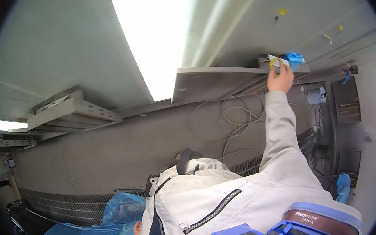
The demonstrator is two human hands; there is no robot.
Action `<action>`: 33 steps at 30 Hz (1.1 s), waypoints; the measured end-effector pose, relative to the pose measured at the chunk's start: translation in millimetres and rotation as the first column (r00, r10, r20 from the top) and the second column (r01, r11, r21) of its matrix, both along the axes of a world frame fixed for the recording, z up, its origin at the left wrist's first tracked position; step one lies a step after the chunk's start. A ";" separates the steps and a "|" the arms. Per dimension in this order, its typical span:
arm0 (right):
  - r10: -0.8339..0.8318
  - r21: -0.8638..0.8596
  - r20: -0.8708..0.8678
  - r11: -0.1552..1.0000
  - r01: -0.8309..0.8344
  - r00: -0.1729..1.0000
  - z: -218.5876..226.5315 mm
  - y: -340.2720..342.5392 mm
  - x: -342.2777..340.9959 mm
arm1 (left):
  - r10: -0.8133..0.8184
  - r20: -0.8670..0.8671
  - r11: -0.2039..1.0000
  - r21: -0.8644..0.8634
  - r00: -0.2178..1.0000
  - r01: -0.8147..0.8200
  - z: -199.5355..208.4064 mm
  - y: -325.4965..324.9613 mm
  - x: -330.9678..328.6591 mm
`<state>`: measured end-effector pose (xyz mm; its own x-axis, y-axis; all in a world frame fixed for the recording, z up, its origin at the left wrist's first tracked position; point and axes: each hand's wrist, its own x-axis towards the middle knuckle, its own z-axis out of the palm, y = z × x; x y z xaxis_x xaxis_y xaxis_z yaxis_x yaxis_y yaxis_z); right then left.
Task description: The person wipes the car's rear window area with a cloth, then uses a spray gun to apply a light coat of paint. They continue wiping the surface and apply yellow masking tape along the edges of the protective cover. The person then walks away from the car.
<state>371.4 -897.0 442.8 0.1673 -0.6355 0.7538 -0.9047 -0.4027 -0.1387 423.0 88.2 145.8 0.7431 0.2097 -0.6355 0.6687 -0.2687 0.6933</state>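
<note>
My right arm is stretched out to a grey wall shelf [220,74]. At its far end my right hand [280,80] has its fingers closed around a small white and yellow item [277,60], whose kind I cannot make out. Right beside those fingers lies a crumpled blue plastic piece [294,57]. My left hand [137,228] hangs low by my side. Only a bit of its fingers shows past my white jacket [264,201], next to translucent blue plastic sheeting [86,231], so its grip is hidden.
Coiled grey hose [238,121] hangs or lies below the shelf. Another shelf with slotted sides [72,111] juts out at the left. Floor grating [65,201] runs along the wall. A white bucket-like container [316,96] is at the right. A respirator [320,218] fills the lower edge.
</note>
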 end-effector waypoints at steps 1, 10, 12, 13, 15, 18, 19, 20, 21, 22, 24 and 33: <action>0.042 -0.149 0.016 0.988 -0.039 0.999 10.8 15.2 13.2 | 0.021 -0.020 0.999 0.045 1.000 -0.020 1.0 10.5 11.3; 0.881 0.012 0.451 -0.164 -0.986 -0.141 56.6 402.6 322.6 | 0.261 0.324 0.951 0.074 0.909 -0.300 20.0 49.0 229.9; 0.729 0.264 0.654 -0.473 -0.840 -0.205 53.0 500.6 382.3 | 0.326 0.326 0.944 -0.053 0.887 -0.327 52.7 27.4 323.3; 0.647 0.394 0.745 -0.623 -0.675 -0.162 51.4 542.7 415.7 | 0.376 0.343 0.927 -0.159 0.861 -0.341 75.0 14.7 365.8; 0.561 0.449 0.800 -0.794 -0.409 -0.212 52.5 612.3 476.5 | 0.378 0.413 0.875 -0.451 0.828 -0.175 132.4 -7.3 431.2; 0.686 0.549 0.640 -0.724 -0.419 -0.347 50.6 702.5 535.1 | 0.393 0.439 0.707 -0.706 0.808 0.039 219.3 -18.5 476.8; 0.673 0.540 0.671 -0.731 -0.417 -0.310 50.2 730.7 553.6 | 0.417 0.404 0.610 -0.788 0.814 0.079 245.5 -13.1 487.3; 0.667 0.546 0.694 -0.733 -0.405 -0.271 46.4 759.1 570.8 | 0.438 0.362 0.559 -0.827 0.823 0.066 264.6 -4.1 499.1; 0.648 0.558 0.727 -0.750 -0.354 -0.228 42.5 778.1 586.8 | 0.404 0.357 0.584 -0.809 0.842 0.063 280.4 5.4 511.4; 0.631 0.567 0.755 -0.765 -0.305 -0.180 37.8 797.0 603.0 | 0.377 0.376 0.576 -0.811 0.846 0.104 291.5 21.8 528.2; 0.582 0.573 0.810 -0.811 -0.117 -0.076 29.0 829.1 643.4 | 0.368 0.346 0.609 -0.791 0.863 0.057 303.8 56.2 563.4; 0.392 0.367 0.919 -0.893 0.261 0.048 23.7 1063.6 874.0 | 0.674 0.241 0.475 -0.866 0.698 -0.159 317.3 275.2 717.8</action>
